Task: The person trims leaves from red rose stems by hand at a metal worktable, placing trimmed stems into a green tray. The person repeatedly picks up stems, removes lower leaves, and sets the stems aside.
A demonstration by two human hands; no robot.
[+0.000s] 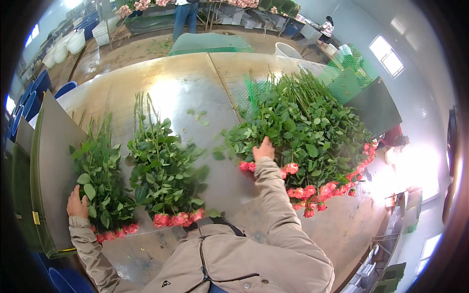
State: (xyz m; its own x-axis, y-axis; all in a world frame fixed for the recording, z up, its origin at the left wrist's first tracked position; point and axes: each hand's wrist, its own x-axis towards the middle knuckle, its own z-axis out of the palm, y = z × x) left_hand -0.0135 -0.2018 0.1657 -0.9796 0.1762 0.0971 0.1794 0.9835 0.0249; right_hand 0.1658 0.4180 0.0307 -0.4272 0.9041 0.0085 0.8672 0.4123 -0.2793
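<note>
Leafy pink roses lie on a metal table (190, 95), blooms towards me and stems pointing away. At the left, my left hand (77, 205) rests against the outer side of a small rose bunch (104, 183), fingers bent around its leaves. A second rose bunch (165, 175) lies just right of it. My right hand (263, 149) reaches into the leaves at the near left side of a large rose pile (315, 135); its fingertips are partly hidden by foliage, so a grip cannot be made out. Green plastic netting (253, 93) shows beside the pile's stems.
A grey upright panel (58, 146) bounds the left side, another panel (377, 106) the right. Green mesh (348, 73) stands at the far right corner. Blue buckets (33, 99) are beyond the left edge. One person (185, 18) stands across the table, another (326, 28) farther right.
</note>
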